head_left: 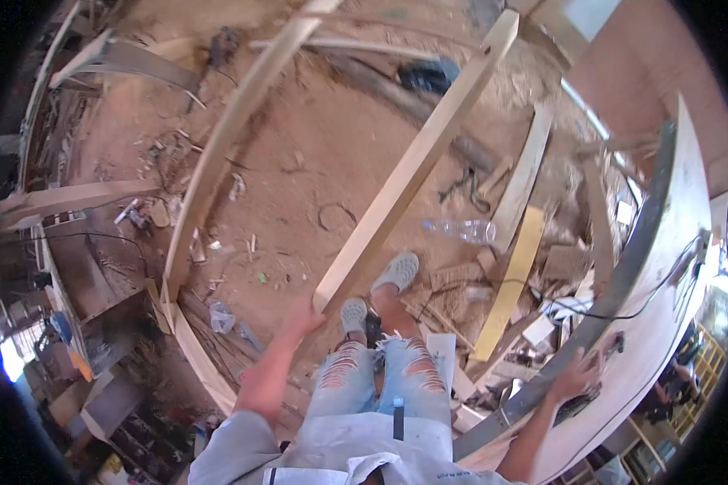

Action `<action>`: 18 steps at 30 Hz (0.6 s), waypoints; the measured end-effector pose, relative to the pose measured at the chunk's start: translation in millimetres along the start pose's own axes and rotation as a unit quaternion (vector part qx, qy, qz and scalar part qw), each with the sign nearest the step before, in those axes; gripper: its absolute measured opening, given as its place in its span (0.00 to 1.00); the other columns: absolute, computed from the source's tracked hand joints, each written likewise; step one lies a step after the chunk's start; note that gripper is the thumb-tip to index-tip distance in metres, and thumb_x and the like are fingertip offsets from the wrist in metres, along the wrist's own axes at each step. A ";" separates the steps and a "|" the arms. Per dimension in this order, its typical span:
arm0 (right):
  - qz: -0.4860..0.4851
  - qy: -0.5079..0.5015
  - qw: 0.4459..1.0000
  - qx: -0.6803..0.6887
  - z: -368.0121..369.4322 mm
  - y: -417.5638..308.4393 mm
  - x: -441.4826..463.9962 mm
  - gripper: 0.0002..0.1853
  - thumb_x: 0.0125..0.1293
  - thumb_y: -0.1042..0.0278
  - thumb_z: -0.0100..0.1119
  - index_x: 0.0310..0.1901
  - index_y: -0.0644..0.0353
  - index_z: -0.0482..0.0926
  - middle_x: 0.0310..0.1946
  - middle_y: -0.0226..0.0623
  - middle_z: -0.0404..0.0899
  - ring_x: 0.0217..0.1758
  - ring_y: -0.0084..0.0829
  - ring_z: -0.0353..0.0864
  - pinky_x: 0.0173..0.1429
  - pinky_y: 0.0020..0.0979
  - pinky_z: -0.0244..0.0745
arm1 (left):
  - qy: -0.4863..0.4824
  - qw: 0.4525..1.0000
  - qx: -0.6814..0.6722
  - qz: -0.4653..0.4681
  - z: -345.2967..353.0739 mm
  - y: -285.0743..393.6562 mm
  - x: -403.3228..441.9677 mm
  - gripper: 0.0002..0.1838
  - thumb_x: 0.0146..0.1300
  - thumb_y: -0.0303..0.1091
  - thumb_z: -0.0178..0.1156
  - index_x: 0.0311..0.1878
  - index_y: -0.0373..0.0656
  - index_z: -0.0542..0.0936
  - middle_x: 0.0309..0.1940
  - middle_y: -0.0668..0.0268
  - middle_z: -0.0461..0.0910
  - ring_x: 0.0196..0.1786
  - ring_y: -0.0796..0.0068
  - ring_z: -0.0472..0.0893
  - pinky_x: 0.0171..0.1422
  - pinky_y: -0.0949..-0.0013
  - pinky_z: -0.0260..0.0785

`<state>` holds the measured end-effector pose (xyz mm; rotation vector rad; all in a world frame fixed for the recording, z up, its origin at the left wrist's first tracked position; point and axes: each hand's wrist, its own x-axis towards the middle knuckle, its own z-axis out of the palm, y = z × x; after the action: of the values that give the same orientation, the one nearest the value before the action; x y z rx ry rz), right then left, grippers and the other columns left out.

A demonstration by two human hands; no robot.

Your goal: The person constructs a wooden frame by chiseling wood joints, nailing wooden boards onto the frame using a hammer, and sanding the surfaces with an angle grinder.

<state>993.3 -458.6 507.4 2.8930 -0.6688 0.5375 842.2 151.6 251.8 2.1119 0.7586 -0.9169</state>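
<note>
The wooden beam (416,162) ran lengthwise ahead and rightward above the dirt floor (299,194), its near end gripped by your left hand (306,317), the nearer one, while your right hand (576,376) lay over the bench (663,234), its grip unclear.

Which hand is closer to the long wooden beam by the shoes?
Left. The left hand touches the near end of the long wooden beam; the right hand is away from it, over at the pale board.

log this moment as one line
left hand: holding near end of wooden beam | right hand: at pale tabletop, grip unclear | plastic bottle: on ground
</note>
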 end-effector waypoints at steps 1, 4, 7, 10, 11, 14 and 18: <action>-0.012 0.019 1.000 0.018 -3.6 -5.5 -2.1 0.24 0.73 0.59 0.68 0.65 0.65 0.79 0.67 0.48 0.79 0.74 0.48 0.73 0.79 0.48 0.64 | 0.021 0.999 -0.026 0.013 -40.3 4.8 -23.2 0.37 0.52 0.42 0.77 0.65 0.38 0.79 0.55 0.42 0.86 0.60 0.42 0.85 0.67 0.49 0.77; -0.062 0.046 0.993 0.093 -16.5 -41.8 0.7 0.21 0.74 0.62 0.66 0.63 0.64 0.79 0.68 0.50 0.76 0.76 0.51 0.70 0.80 0.52 0.63 | 0.067 0.994 -0.078 -0.024 -189.1 44.9 -112.0 0.36 0.53 0.47 0.78 0.62 0.38 0.82 0.52 0.43 0.87 0.58 0.45 0.86 0.65 0.50 0.77; -0.161 0.080 0.951 0.253 -19.3 -130.6 -20.2 0.16 0.70 0.68 0.66 0.56 0.64 0.80 0.67 0.53 0.75 0.76 0.57 0.69 0.80 0.60 0.60 | 0.227 0.963 -0.142 -0.020 -289.2 40.4 -161.6 0.35 0.58 0.53 0.76 0.62 0.37 0.83 0.51 0.44 0.88 0.55 0.45 0.88 0.61 0.51 0.78; -0.266 -0.074 0.911 0.305 -63.0 -269.4 -33.9 0.16 0.60 0.76 0.69 0.51 0.59 0.83 0.64 0.50 0.78 0.73 0.54 0.72 0.80 0.56 0.60 | 0.381 0.924 0.008 0.017 -380.3 -35.7 -140.8 0.29 0.67 0.57 0.69 0.53 0.36 0.87 0.42 0.44 0.89 0.48 0.44 0.89 0.54 0.50 0.78; -0.294 -0.089 0.889 0.340 -70.9 -320.8 -41.3 0.16 0.60 0.75 0.70 0.51 0.58 0.83 0.64 0.49 0.79 0.73 0.54 0.73 0.80 0.55 0.60 | 0.386 0.922 0.014 0.001 -425.0 -34.9 -141.7 0.29 0.70 0.58 0.66 0.50 0.36 0.88 0.39 0.44 0.88 0.46 0.44 0.89 0.51 0.49 0.78; -0.383 -0.133 0.815 0.414 -89.4 -483.2 -55.1 0.17 0.62 0.64 0.73 0.52 0.54 0.85 0.65 0.45 0.79 0.75 0.51 0.72 0.80 0.54 0.60 | 0.400 0.916 -0.033 0.026 -531.9 -25.3 -150.1 0.31 0.73 0.59 0.62 0.43 0.32 0.87 0.30 0.46 0.85 0.37 0.53 0.87 0.45 0.52 0.75; -0.466 -0.161 0.707 0.507 -161.9 -727.4 -62.9 0.24 0.67 0.55 0.72 0.61 0.53 0.81 0.70 0.44 0.74 0.78 0.49 0.66 0.82 0.53 0.58 | 0.378 0.925 -0.034 0.035 -645.0 -70.1 -131.3 0.33 0.76 0.58 0.59 0.38 0.29 0.85 0.24 0.52 0.80 0.31 0.63 0.81 0.41 0.54 0.72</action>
<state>1213.8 249.2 605.7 3.6089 1.5906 0.2372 955.4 665.6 653.3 2.4090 1.0502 0.0076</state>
